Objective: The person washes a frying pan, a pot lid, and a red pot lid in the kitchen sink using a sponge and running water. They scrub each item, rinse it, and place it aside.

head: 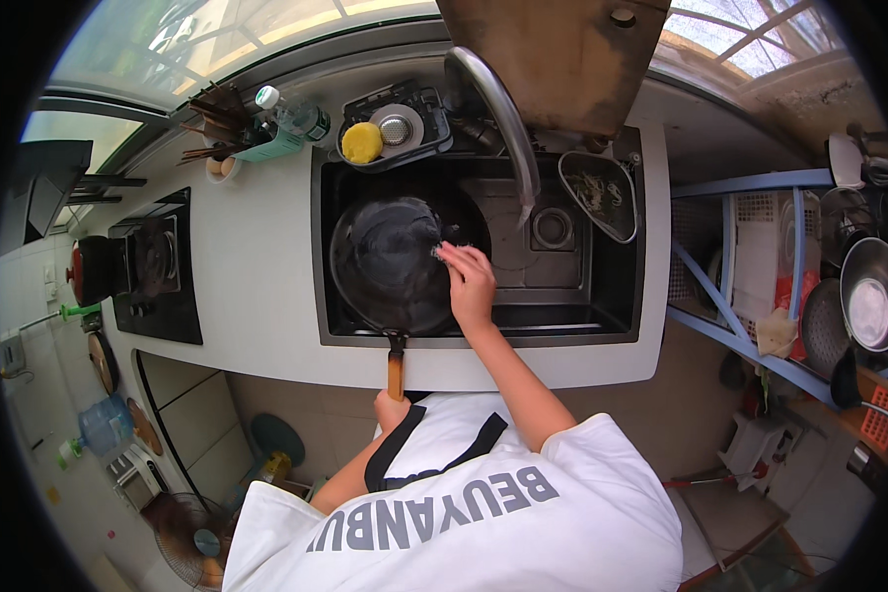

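Note:
A large black wok [385,259] rests in the left part of the dark kitchen sink [481,337], its inside wet and shiny. Its wooden handle [395,374] juts over the counter's front edge, and my left hand [391,409] is wrapped around the end of it. Over the wok's right side, my right hand [473,277] has its fingers drawn together. A bit of a greyish scrubber [438,252], perhaps steel wool, shows at the fingertips against the wok; the fingers hide most of it.
A curved metal faucet [514,140] arches over the sink. Right of it sits a strainer basket [599,196] with scraps. Behind the wok, a dish rack [436,140] holds a yellow sponge [362,143]. A plastic bottle [292,113] and a cooktop [159,266] are farther left; a blue shelf frame [747,355] stands right.

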A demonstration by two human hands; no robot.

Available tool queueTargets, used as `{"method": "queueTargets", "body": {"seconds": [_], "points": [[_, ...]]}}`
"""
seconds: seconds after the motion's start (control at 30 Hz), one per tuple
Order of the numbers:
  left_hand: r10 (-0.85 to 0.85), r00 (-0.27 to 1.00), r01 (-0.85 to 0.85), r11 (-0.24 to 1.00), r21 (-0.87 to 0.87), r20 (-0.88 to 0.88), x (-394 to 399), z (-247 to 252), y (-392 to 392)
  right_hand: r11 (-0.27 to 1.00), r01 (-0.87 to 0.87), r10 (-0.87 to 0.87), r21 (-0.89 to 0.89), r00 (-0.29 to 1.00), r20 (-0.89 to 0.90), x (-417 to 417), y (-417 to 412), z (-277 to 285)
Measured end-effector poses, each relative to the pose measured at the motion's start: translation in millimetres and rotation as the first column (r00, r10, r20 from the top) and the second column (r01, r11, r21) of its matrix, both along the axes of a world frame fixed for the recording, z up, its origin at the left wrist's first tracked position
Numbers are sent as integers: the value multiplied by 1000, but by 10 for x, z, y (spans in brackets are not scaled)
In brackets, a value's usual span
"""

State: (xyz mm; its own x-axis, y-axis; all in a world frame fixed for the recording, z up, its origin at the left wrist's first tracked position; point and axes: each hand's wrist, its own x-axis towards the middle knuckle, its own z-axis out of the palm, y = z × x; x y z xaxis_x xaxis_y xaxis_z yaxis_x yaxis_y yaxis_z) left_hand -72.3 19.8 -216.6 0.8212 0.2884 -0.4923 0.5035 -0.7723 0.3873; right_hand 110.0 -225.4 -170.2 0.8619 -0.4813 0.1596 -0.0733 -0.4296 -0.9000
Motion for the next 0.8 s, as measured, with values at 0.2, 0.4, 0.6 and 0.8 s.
{"method": "queueTargets", "body": {"seconds": [0.2,0.4,0.6,0.8], "points": [[-36,999,37,999,38,-26,22,-9,29,983,63,-70,173,997,33,469,-299,-161],[-36,999,36,999,32,3,17,-69,67,963,179,-169,203,983,-66,550,-361,-237],[-8,1000,8,999,-34,-15,19,-10,23,758,155,45,633,957,-288,-563,-182,-70],[-93,996,93,995,30,-5,43,-6,77,62,257,-229,965,944,-236,-182,-864,-116]]}}
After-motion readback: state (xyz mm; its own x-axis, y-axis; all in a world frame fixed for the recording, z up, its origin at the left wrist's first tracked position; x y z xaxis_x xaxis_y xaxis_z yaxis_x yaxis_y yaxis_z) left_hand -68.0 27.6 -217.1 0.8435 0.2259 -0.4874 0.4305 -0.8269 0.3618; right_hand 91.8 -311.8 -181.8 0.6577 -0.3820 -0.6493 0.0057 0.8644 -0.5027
